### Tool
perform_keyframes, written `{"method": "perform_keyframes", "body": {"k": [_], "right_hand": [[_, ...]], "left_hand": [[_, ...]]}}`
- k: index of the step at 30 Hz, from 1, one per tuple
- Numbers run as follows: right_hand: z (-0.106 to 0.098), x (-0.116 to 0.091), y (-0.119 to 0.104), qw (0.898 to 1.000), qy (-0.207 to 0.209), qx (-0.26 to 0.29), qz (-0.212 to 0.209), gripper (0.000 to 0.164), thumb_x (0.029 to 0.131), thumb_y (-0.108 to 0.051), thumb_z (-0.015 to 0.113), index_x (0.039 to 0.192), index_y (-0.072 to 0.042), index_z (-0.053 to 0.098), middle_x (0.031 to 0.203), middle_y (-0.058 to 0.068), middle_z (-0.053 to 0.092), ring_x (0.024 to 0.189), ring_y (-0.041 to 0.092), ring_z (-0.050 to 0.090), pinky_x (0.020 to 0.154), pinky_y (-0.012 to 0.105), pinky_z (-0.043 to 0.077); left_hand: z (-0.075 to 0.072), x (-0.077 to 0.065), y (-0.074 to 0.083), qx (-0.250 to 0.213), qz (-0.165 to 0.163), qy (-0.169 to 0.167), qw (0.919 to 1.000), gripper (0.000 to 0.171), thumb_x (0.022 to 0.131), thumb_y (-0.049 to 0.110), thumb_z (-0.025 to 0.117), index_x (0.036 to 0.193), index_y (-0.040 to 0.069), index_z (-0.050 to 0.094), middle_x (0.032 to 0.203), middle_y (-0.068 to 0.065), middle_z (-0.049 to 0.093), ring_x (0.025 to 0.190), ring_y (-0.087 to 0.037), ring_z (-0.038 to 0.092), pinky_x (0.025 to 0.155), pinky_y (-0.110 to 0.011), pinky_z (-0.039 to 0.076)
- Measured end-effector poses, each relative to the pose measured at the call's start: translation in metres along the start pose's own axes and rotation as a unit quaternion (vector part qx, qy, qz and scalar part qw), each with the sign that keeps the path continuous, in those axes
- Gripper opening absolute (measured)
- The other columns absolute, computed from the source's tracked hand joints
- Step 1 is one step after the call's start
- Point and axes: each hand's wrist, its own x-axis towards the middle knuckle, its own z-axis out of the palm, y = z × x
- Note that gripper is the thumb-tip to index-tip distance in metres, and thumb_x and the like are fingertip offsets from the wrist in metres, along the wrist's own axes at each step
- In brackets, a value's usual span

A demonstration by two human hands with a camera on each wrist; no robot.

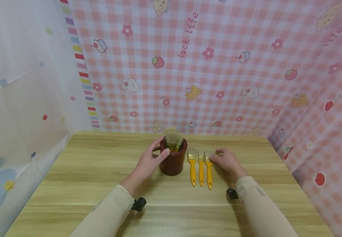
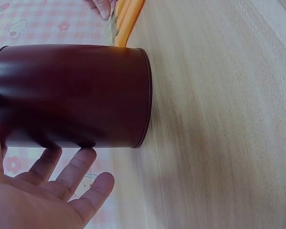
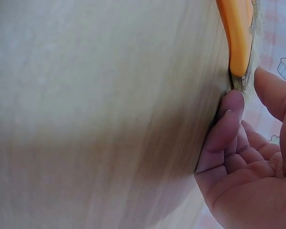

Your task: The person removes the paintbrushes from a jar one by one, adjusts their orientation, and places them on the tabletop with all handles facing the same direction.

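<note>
My left hand point(image 1: 151, 158) holds a dark reddish-brown round pot point(image 1: 172, 163) by its upper side, thumb near the front rim and fingers around the left side. In the left wrist view, fingertips point(image 2: 88, 155) touch the pot's wall point(image 2: 71, 95). Several paintbrushes point(image 1: 172, 137) stand in the pot with bristles up. Three paintbrushes with yellow handles point(image 1: 201, 172) lie side by side right of it, bristles away from me. My right hand point(image 1: 227, 160) rests by the bristles of the rightmost brush point(image 1: 209, 171). In the right wrist view, its thumb point(image 3: 274, 90) stands apart from the brush's ferrule.
All this stands on a light wood-grain table point(image 1: 100, 177). Behind it hangs a pink checked cloth point(image 1: 165, 79) with cartoon prints, which continues along the right side. A white printed cloth point(image 1: 26, 98) hangs on the left.
</note>
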Motion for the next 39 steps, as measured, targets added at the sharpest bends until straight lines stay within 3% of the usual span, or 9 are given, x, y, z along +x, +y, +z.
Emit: {"method": "perform_keyframes", "body": {"k": [9,17,22,27,30,34,39], "right_hand": [[-0.001,-0.001,0.0,1.0,-0.002,0.005,0.008,0.064,0.106,-0.038,0.065,0.149,0.008,0.053,0.147,0.034,0.059,0.135,0.045,0.058,0.116,0.061,0.046],[-0.001,-0.002,0.0,1.0,0.001,0.007,0.005,0.063,0.106,-0.037,0.066,0.149,0.007,0.054,0.147,0.033,0.059,0.136,0.045,0.058,0.117,0.06,0.046],[-0.002,-0.003,0.001,1.0,0.001,0.014,0.006,0.064,0.106,-0.038,0.065,0.15,0.007,0.053,0.148,0.033,0.058,0.137,0.046,0.057,0.116,0.06,0.046],[-0.007,-0.005,-0.003,0.999,0.001,0.053,0.011,0.064,0.108,-0.035,0.064,0.156,0.004,0.046,0.133,0.028,0.068,0.115,0.035,0.07,0.099,0.047,0.059],[-0.013,-0.008,-0.017,0.998,0.032,0.055,-0.017,0.061,0.109,-0.034,0.062,0.157,0.0,0.048,0.129,0.024,0.07,0.109,0.031,0.07,0.091,0.042,0.06],[-0.02,-0.015,-0.06,0.992,0.071,0.05,-0.086,0.052,0.108,-0.037,0.065,0.151,-0.008,0.06,0.128,0.02,0.072,0.115,0.033,0.069,0.094,0.046,0.059],[-0.008,-0.03,-0.12,0.979,0.039,0.074,-0.187,0.041,0.107,-0.03,0.069,0.142,-0.01,0.067,0.112,0.011,0.077,0.096,0.025,0.071,0.081,0.038,0.058]], "left_hand": [[0.001,0.0,0.001,0.008,-0.001,-0.002,1.0,0.07,0.104,0.061,0.062,0.166,0.044,0.035,0.157,-0.01,0.057,0.121,-0.034,0.07,0.102,-0.053,0.059],[0.001,-0.002,0.003,0.051,-0.008,0.005,0.9987,0.071,0.102,0.063,0.064,0.164,0.05,0.033,0.158,-0.007,0.057,0.12,-0.03,0.072,0.1,-0.053,0.059],[0.004,-0.002,0.004,0.041,-0.008,0.008,0.9991,0.074,0.1,0.063,0.067,0.164,0.049,0.033,0.158,-0.008,0.057,0.118,-0.028,0.073,0.098,-0.05,0.061],[0.006,-0.002,0.005,0.032,-0.009,0.003,0.9994,0.075,0.1,0.062,0.068,0.165,0.048,0.034,0.158,-0.01,0.056,0.12,-0.029,0.073,0.1,-0.052,0.06],[0.006,-0.001,0.005,0.037,-0.012,0.005,0.9992,0.075,0.1,0.062,0.067,0.165,0.047,0.033,0.159,-0.01,0.056,0.122,-0.03,0.072,0.102,-0.054,0.059],[0.006,-0.002,0.006,0.048,-0.016,0.009,0.9987,0.073,0.102,0.061,0.066,0.164,0.052,0.03,0.16,-0.009,0.056,0.125,-0.03,0.071,0.105,-0.055,0.057],[0.006,-0.001,0.007,0.054,-0.018,0.011,0.9983,0.073,0.102,0.061,0.065,0.165,0.052,0.028,0.16,-0.01,0.055,0.127,-0.031,0.071,0.106,-0.056,0.056]]}}
